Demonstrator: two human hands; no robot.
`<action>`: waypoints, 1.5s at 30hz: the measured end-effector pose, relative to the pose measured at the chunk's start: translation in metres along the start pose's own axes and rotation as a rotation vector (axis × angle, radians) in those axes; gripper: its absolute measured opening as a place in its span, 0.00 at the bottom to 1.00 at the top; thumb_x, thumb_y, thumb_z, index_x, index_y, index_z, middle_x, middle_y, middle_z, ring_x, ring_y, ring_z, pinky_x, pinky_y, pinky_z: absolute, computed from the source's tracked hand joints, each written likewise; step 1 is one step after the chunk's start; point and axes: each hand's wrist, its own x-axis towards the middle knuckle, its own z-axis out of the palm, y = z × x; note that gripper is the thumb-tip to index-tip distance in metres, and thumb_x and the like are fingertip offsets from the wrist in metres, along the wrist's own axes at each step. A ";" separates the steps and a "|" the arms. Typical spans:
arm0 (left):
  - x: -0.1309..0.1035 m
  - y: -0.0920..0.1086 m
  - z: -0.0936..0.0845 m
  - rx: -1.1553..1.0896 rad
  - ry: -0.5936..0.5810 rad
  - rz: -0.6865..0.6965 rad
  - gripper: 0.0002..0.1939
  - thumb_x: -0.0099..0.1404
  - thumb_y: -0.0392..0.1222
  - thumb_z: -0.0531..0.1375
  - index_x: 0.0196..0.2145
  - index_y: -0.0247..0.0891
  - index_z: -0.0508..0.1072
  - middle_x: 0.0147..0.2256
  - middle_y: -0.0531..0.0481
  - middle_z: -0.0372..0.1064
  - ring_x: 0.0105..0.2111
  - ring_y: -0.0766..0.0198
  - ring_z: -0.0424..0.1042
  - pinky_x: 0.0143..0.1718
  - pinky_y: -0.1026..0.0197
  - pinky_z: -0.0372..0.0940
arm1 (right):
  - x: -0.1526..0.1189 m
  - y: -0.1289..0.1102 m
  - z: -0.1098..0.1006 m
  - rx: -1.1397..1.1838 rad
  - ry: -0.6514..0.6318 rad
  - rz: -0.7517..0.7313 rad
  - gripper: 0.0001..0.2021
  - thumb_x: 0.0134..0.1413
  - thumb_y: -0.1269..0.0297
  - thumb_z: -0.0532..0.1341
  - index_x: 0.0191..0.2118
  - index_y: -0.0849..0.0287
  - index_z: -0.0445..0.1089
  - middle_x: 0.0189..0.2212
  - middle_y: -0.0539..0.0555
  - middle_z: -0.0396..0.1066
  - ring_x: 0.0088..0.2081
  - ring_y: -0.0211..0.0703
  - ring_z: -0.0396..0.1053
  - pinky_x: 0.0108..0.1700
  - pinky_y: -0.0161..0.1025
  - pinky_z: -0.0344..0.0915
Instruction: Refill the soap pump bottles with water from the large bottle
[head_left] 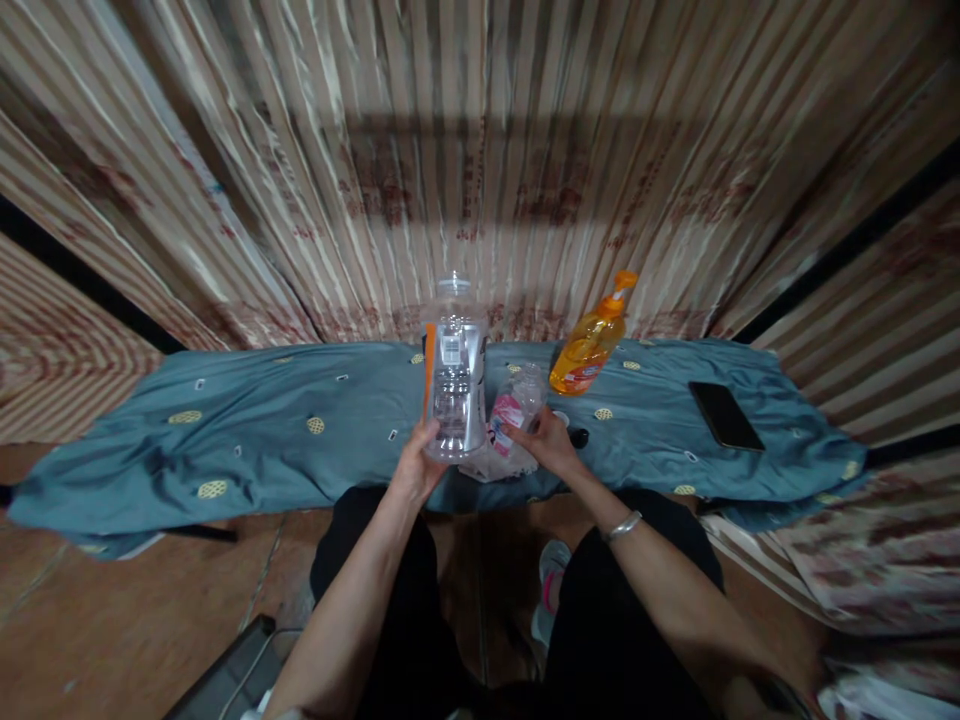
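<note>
My left hand [421, 462] grips the lower end of a large clear bottle [456, 385] with a silver and orange label, its neck pointing away from me. To its right, my right hand [546, 440] is closed around a smaller clear bottle [523, 395] with a pink label, tilted to the right. Beneath the two bottles lies a pale crumpled cloth or bag [491, 465], partly covered. An orange pump bottle [590, 345] of yellow-orange liquid stands behind my right hand. A small black object [579, 438] rests just right of that hand.
A blue-green cloth with yellow prints covers the long narrow table [277, 440]. A dark phone [726, 415] lies at its right. Striped curtains [480, 180] hang behind and at both sides. Below the front edge are my legs and a grey box [225, 670].
</note>
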 end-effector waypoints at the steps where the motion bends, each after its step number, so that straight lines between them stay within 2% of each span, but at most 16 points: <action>1: 0.000 0.001 -0.001 0.013 -0.007 0.017 0.27 0.45 0.51 0.71 0.42 0.37 0.75 0.36 0.46 0.79 0.43 0.49 0.78 0.50 0.46 0.71 | 0.000 0.001 0.000 0.001 -0.001 -0.005 0.13 0.63 0.58 0.63 0.48 0.61 0.71 0.41 0.54 0.74 0.38 0.43 0.75 0.41 0.46 0.74; 6: 0.003 0.012 -0.010 0.057 0.075 0.119 0.30 0.41 0.51 0.74 0.43 0.38 0.75 0.35 0.48 0.79 0.40 0.50 0.79 0.47 0.48 0.73 | 0.000 0.004 0.002 0.003 -0.002 -0.021 0.13 0.63 0.58 0.63 0.48 0.61 0.71 0.40 0.53 0.74 0.37 0.43 0.74 0.40 0.45 0.74; 11: 0.001 0.024 -0.016 0.116 0.121 0.170 0.31 0.39 0.48 0.76 0.41 0.38 0.76 0.38 0.48 0.80 0.40 0.52 0.79 0.48 0.51 0.74 | 0.000 0.005 0.002 -0.011 -0.009 -0.009 0.13 0.62 0.58 0.63 0.47 0.61 0.71 0.40 0.53 0.74 0.37 0.43 0.74 0.40 0.45 0.74; 15: -0.006 0.025 -0.019 0.074 0.092 0.076 0.27 0.44 0.51 0.74 0.41 0.38 0.77 0.38 0.46 0.80 0.40 0.49 0.79 0.47 0.46 0.75 | 0.001 0.004 0.002 -0.016 -0.012 -0.001 0.13 0.62 0.58 0.63 0.47 0.61 0.71 0.40 0.53 0.74 0.37 0.43 0.74 0.40 0.46 0.74; 19: -0.010 0.025 -0.020 0.034 0.040 0.009 0.27 0.47 0.52 0.72 0.43 0.37 0.76 0.38 0.44 0.80 0.41 0.47 0.79 0.47 0.44 0.75 | 0.001 0.004 0.003 -0.008 -0.008 0.003 0.14 0.62 0.58 0.63 0.49 0.60 0.70 0.41 0.54 0.74 0.38 0.44 0.74 0.42 0.47 0.73; 24: -0.014 0.029 -0.015 0.037 0.029 0.015 0.30 0.47 0.45 0.72 0.49 0.38 0.74 0.40 0.44 0.79 0.44 0.47 0.78 0.50 0.43 0.73 | 0.001 0.006 0.004 0.021 -0.005 -0.004 0.14 0.63 0.58 0.63 0.50 0.61 0.70 0.42 0.54 0.74 0.39 0.44 0.74 0.42 0.47 0.74; 30: -0.019 0.031 -0.009 0.045 0.074 0.009 0.39 0.44 0.37 0.73 0.54 0.39 0.69 0.39 0.48 0.79 0.38 0.54 0.78 0.46 0.51 0.74 | 0.002 0.007 0.007 0.041 -0.002 -0.014 0.14 0.63 0.59 0.63 0.49 0.61 0.70 0.42 0.54 0.74 0.40 0.45 0.75 0.42 0.47 0.74; 37: -0.020 0.030 -0.006 0.057 0.105 0.048 0.31 0.39 0.34 0.74 0.44 0.40 0.74 0.40 0.49 0.78 0.38 0.58 0.76 0.41 0.59 0.73 | 0.003 0.009 0.006 0.043 -0.003 -0.006 0.14 0.63 0.59 0.63 0.49 0.61 0.70 0.42 0.54 0.74 0.39 0.44 0.75 0.42 0.47 0.74; 42: -0.015 0.034 -0.014 0.073 0.158 0.163 0.34 0.34 0.33 0.76 0.43 0.43 0.74 0.40 0.50 0.78 0.37 0.59 0.76 0.37 0.61 0.73 | 0.003 0.008 0.005 0.037 -0.006 -0.002 0.14 0.63 0.59 0.63 0.50 0.61 0.70 0.42 0.54 0.74 0.39 0.44 0.75 0.42 0.47 0.74; 45: -0.015 0.039 -0.019 0.052 0.185 0.188 0.32 0.36 0.36 0.76 0.42 0.41 0.75 0.40 0.49 0.78 0.37 0.59 0.76 0.37 0.60 0.74 | 0.002 0.006 0.004 0.031 0.001 -0.005 0.14 0.63 0.59 0.63 0.49 0.61 0.70 0.42 0.54 0.74 0.39 0.44 0.75 0.41 0.47 0.74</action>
